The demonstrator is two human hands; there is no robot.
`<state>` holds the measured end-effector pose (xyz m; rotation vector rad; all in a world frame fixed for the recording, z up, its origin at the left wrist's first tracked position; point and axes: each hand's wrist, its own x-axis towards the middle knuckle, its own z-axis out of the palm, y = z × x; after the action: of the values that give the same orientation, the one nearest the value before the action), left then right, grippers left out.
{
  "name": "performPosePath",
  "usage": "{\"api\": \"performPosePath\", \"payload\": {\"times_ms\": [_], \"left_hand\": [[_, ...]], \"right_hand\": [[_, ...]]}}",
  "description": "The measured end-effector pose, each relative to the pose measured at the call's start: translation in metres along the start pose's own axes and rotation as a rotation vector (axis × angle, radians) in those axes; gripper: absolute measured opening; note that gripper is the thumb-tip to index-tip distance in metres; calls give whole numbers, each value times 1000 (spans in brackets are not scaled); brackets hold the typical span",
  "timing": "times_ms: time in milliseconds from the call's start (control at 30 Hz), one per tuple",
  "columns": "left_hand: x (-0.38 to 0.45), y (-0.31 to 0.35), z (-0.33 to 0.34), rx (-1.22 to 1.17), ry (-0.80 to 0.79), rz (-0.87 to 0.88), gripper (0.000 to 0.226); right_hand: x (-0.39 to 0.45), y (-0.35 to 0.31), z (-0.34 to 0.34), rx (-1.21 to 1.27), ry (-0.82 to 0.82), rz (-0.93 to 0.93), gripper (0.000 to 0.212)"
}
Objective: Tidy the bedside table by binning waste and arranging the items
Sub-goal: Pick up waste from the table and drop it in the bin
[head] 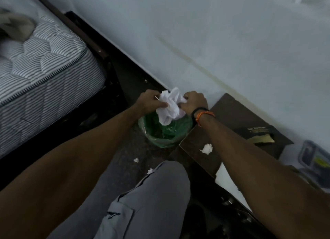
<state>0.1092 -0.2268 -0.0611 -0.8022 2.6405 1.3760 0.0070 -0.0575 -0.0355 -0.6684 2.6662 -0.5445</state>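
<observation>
Both my hands hold a crumpled white tissue wad (169,106) just above a small bin lined with a green bag (166,133) on the floor by the wall. My left hand (151,100) pinches its left side and my right hand (193,103) grips its right side. The dark wooden bedside table (230,113) stands right of the bin. On its top lie a small white tissue ball (207,148) and a dark booklet with gold print (259,133).
A bed with a striped mattress (44,72) fills the left. Two small tissue scraps (136,160) lie on the dark floor near my grey-trousered knee (160,185). A clear plastic container (314,158) sits at the far right. A white wall runs behind.
</observation>
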Motion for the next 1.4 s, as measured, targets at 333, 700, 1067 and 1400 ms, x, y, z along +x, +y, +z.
{"api": "performPosePath", "payload": {"times_ms": [333, 700, 1067, 1400], "left_hand": [[-9, -30, 29, 85, 23, -81, 55], [-50, 54, 70, 129, -94, 229, 16], [-97, 93, 141, 436, -431, 536, 63], [-124, 100, 163, 382, -246, 448, 16]], "right_hand": [[-4, 1, 22, -74, -71, -19, 28], [-65, 57, -65, 94, 246, -78, 18], [-187, 141, -93, 141, 462, 153, 19], [-266, 201, -100, 190, 559, 355, 17]]}}
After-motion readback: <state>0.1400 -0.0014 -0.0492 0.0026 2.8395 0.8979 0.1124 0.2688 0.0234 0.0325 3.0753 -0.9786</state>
